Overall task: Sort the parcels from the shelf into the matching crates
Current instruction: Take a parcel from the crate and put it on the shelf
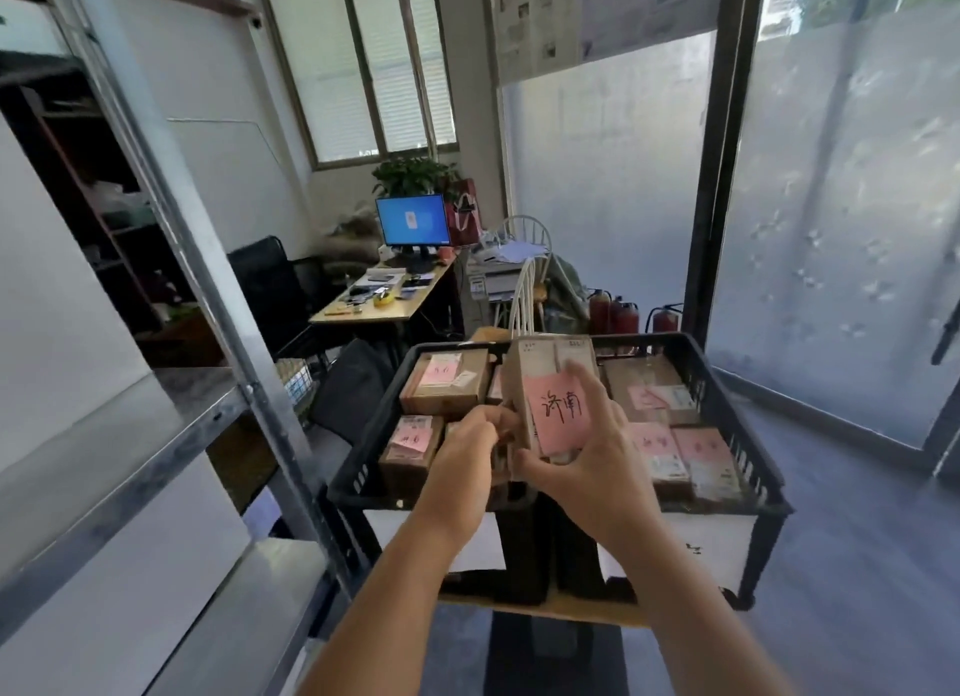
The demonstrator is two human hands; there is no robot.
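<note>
A small cardboard parcel (545, 368) with a pink handwritten label stands upright over the black crate (748, 435). My right hand (587, 466) grips it from the right, thumb under its lower edge and a finger across its front. My left hand (467, 456) holds its lower left corner with curled fingers. The crate holds several brown parcels with pink labels, such as one at the back left (447, 383) and one at the front right (706, 461). A metal shelf (156, 435) runs along the left.
The crate rests on a stand with white paper sheets (727, 544) on its front. Behind it are a desk with a monitor (413, 222), a black chair (265, 279), white chairs and red fire extinguishers (623, 313). Frosted glass panels stand at the right.
</note>
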